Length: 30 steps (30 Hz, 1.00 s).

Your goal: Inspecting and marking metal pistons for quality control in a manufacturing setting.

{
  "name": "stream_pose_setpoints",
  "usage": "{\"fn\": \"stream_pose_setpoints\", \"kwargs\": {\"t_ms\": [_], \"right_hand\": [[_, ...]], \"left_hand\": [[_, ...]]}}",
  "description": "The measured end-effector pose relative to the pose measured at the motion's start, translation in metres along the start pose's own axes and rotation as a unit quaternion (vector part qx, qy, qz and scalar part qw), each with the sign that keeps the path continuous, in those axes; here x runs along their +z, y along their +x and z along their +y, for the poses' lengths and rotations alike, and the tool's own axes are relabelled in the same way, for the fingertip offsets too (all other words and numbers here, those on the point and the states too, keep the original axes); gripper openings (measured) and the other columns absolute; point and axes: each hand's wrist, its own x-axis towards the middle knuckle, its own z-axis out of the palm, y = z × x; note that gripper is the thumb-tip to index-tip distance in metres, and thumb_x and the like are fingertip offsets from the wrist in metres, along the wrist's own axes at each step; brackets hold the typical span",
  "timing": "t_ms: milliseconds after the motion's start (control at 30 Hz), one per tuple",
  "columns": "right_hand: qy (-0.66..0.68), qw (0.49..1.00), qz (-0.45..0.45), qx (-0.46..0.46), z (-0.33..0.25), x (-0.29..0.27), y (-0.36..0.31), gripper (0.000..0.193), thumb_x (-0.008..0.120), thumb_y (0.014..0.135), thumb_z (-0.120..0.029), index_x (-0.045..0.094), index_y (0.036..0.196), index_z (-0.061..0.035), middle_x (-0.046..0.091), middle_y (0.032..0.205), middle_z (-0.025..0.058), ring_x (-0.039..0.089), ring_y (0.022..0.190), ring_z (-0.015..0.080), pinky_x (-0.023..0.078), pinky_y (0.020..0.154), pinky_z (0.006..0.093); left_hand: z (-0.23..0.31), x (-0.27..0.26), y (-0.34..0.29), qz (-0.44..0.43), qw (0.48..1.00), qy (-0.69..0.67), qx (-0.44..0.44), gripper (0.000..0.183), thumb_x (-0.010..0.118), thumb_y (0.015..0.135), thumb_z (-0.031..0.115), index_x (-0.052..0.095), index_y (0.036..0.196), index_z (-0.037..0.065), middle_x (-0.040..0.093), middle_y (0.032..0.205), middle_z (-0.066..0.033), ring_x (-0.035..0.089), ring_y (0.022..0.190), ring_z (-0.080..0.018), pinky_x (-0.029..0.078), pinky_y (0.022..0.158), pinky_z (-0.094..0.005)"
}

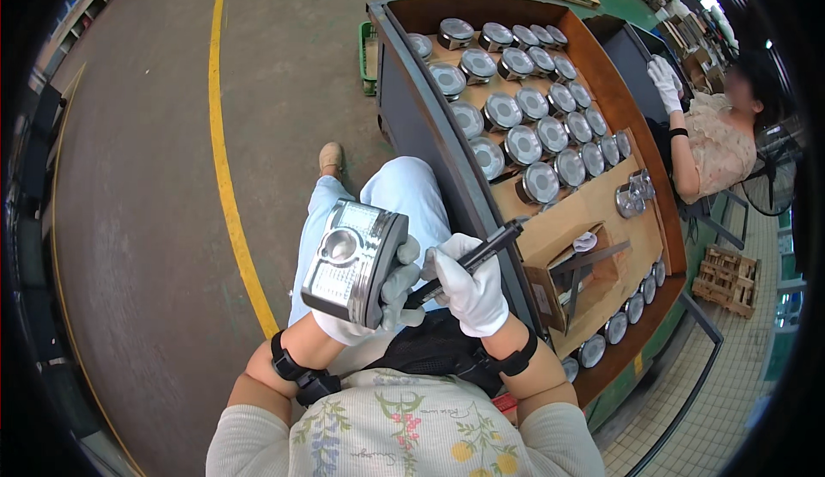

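Held piston [351, 262]: nearest of all, a silver block whose axis runs roughly crosswise, dark-banded end turned right and slightly downward, the other end to my left.
Round bore [339, 247]: set in the piston's side, facing up at me.
Black tool [491, 247]: slim and straight, slanting from beside my left fingers up and right toward the cart's edge.
Surfaces: bright, glossy metal on the piston, pale fabric on both gloves.
My left hand [399, 290]: closed around the piston, palm below, fingers wrapped along its banded end.
My right hand [473, 288]: gripping the tool midway, fist closed.
Piston's place: in my left hand, left of my right hand, above my lap.
Cart [430, 125]: to my right, grey-sided, brown inside, bearing rows of round-topped pistons [522, 145] on tan cardboard [533, 241].
Across the cart: a person [718, 142] wearing a white glove [664, 82].
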Motion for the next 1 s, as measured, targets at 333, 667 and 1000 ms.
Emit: {"fn": "stream_pose_setpoints", "kwargs": {"t_ms": [333, 667, 1000], "right_hand": [[0.036, 0.922, 0.056, -0.382, -0.037, -0.036, -0.002, 0.022, 0.057, 0.09, -0.021, 0.055, 0.074, -0.0046, 0.051, 0.06, 0.0057, 0.047, 0.051, 0.0181, 0.036, 0.05, 0.0312], [-0.354, 0.803, 0.006, -0.479, -0.051, -0.027, -0.012, 0.009, 0.063, 0.075, -0.011, 0.058, 0.07, -0.006, 0.054, 0.058, 0.0048, 0.051, 0.048, 0.0254, 0.04, 0.051, 0.0345], [-0.466, 0.76, 0.026, -0.452, -0.041, -0.021, -0.01, 0.014, 0.068, 0.07, -0.016, 0.059, 0.063, -0.009, 0.056, 0.061, 0.0039, 0.051, 0.051, 0.0266, 0.04, 0.054, 0.0369]], "left_hand": [[0.011, -0.023, -0.036, 0.125, 0.989, 0.07, 0.021, 0.057, 0.056, 0.088, 0.05, 0.05, 0.121, 0.003, 0.063, 0.102, -0.0126, 0.067, 0.09, -0.0281, 0.049, 0.075, -0.0386], [0.004, -0.005, -0.02, 0.334, 0.739, 0.554, 0.186, 0.028, 0.065, 0.088, 0.022, 0.055, 0.11, 0.007, 0.062, 0.094, -0.0022, 0.058, 0.084, -0.0103, 0.049, 0.075, -0.0276], [-0.002, -0.003, -0.014, 0.36, 0.662, 0.63, 0.188, 0.036, 0.067, 0.086, 0.02, 0.051, 0.113, 0.002, 0.06, 0.095, -0.0032, 0.056, 0.087, -0.01, 0.048, 0.077, -0.0271]]}}
